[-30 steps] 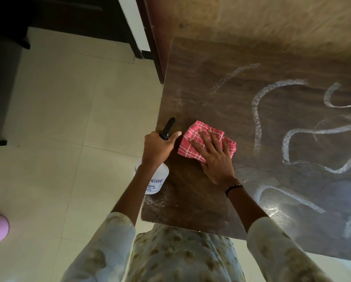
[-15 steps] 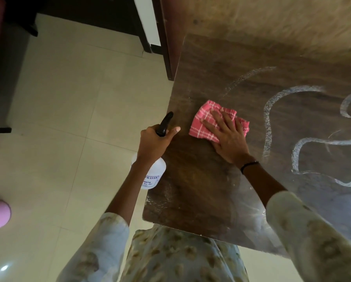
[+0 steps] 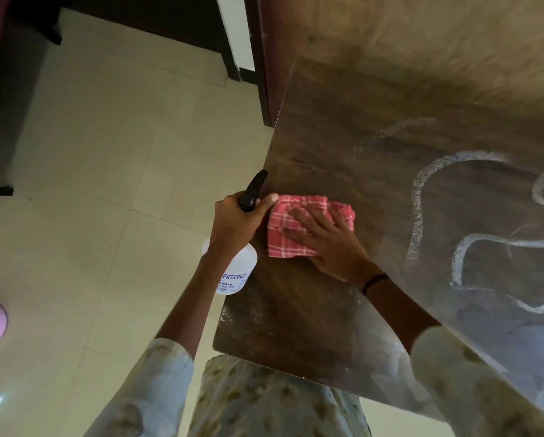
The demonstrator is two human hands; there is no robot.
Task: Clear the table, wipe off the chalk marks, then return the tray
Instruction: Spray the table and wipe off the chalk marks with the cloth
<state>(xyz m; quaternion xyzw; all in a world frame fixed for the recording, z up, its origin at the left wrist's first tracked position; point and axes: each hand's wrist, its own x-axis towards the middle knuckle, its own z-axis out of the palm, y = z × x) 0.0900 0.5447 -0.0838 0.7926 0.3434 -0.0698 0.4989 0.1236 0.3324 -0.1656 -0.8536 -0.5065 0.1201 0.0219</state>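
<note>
Here, right hand [image 3: 325,244] flat on cloth [image 3: 283,238] (folded)

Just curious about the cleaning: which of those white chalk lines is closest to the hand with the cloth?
The tall wavy line, just right of the right hand pressing the cloth. The other curls lie farther right.

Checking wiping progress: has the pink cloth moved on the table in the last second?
Yes. The pink cloth under the right hand has slid toward the table's left edge, away from the chalk marks.
</note>
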